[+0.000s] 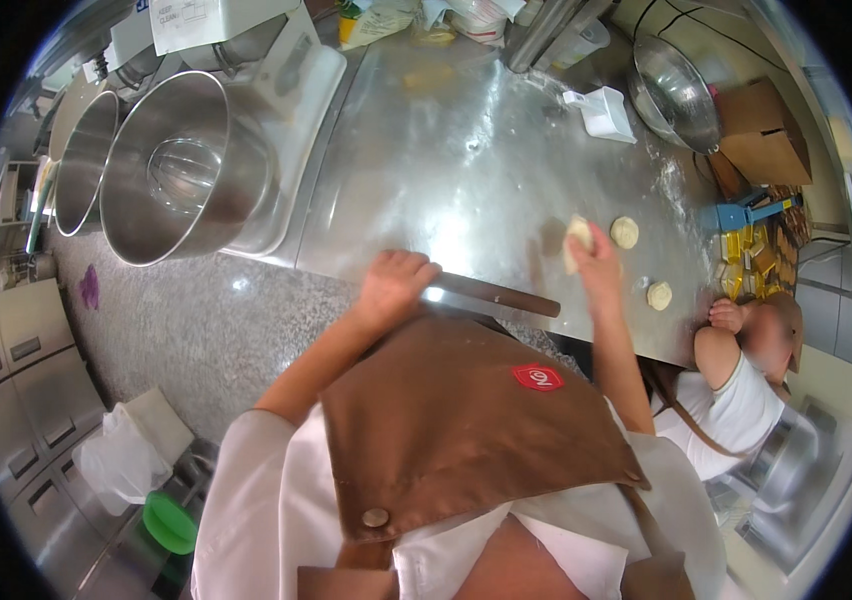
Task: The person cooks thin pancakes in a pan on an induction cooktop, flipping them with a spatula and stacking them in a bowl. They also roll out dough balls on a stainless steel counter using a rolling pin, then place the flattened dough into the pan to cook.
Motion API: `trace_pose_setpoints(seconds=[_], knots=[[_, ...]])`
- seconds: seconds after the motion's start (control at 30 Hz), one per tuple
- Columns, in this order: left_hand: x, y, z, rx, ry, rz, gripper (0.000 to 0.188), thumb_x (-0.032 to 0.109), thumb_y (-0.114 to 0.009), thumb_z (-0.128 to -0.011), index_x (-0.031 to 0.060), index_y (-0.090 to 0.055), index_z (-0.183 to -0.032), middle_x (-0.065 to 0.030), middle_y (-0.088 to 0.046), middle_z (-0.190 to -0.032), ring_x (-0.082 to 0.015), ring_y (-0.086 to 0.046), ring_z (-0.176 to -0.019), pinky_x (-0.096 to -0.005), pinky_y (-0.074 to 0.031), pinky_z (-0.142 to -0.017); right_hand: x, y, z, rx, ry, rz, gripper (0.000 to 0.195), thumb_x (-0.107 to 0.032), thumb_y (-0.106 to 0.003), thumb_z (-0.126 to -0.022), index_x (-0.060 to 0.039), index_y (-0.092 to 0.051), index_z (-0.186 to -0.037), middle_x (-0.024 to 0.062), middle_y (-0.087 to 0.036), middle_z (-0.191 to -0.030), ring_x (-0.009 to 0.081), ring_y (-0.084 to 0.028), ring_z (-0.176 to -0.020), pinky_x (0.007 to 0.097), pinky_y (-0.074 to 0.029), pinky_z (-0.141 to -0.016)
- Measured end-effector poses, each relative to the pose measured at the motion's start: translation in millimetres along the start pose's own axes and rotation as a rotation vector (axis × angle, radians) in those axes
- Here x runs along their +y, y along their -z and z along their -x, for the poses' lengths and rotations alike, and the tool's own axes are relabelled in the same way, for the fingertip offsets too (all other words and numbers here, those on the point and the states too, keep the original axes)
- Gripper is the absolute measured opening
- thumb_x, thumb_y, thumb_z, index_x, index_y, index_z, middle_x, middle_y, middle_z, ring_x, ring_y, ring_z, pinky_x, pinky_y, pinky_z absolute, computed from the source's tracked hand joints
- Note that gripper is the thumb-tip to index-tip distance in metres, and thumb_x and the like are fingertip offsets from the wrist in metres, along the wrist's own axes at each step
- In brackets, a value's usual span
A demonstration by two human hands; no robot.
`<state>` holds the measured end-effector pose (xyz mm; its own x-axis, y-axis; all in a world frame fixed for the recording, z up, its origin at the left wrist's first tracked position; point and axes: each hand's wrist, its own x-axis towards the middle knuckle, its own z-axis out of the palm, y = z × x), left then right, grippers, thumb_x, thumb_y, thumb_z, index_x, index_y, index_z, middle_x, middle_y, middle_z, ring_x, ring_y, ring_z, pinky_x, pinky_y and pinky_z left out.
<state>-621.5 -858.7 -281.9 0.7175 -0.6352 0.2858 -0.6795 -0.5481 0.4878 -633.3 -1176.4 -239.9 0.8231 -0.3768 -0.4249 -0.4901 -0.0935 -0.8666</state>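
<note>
My left hand [396,289] is closed around one end of a brown rolling pin [516,294], which lies along the front edge of the steel worktable [426,187]. Between the thumb and fingers of my right hand [600,264] is a flattened piece of dough [574,244], seen partly edge-on. Whether it touches the steel I cannot tell. Two pale pieces of dough rest to the right of that hand: a farther one [625,232] and a nearer one [659,295].
A mixer bowl [238,202] with a whisk stands left. Flour dusts the table near a white scoop [606,114] and a big metal bowl [673,94]. At right, a person [726,409] leans beside yellow-gold packets [745,259] and a blue tool [752,213].
</note>
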Motion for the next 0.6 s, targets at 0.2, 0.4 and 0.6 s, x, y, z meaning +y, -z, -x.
trace_pose_setpoints(seconds=[0.2,0.4,0.6], knots=[[-0.7,-0.3,-6.7,-0.040,0.038,-0.022,0.034,0.009,-0.068,-0.069,0.0105,-0.061,-0.103,-0.0053,-0.061,-0.095,-0.0259,-0.058,-0.089,-0.0401,-0.044,-0.080,-5.3,-66.4,25.5,-0.135,0.239,0.121,0.055,-0.035,-0.052,-0.097,-0.0010,-0.043,-0.138,0.0154,-0.044,-0.142,0.0238,-0.040,-0.132,0.0342,-0.030,-0.109],[-4.6,3.8,-7.5,-0.036,0.139,-0.064,0.038,0.008,-0.070,-0.067,0.0106,-0.062,-0.104,-0.0045,-0.062,-0.096,-0.0255,-0.058,-0.091,-0.0409,-0.043,-0.082,35.0,-20.3,16.1,0.109,0.460,0.640,0.048,-0.030,-0.037,-0.101,0.0000,-0.043,-0.137,0.0218,-0.034,-0.147,0.0359,-0.031,-0.137,0.0423,-0.025,-0.112],[-15.8,-4.9,-2.2,-0.077,0.182,-0.270,0.046,0.020,-0.069,-0.074,0.0128,-0.059,-0.118,-0.0062,-0.056,-0.120,-0.0270,-0.047,-0.121,-0.0526,-0.029,-0.106,63.8,-73.7,7.6,0.044,0.721,1.048,0.052,-0.030,-0.043,-0.096,-0.0003,-0.042,-0.138,0.0224,-0.037,-0.144,0.0423,-0.029,-0.136,0.0544,-0.022,-0.110]])
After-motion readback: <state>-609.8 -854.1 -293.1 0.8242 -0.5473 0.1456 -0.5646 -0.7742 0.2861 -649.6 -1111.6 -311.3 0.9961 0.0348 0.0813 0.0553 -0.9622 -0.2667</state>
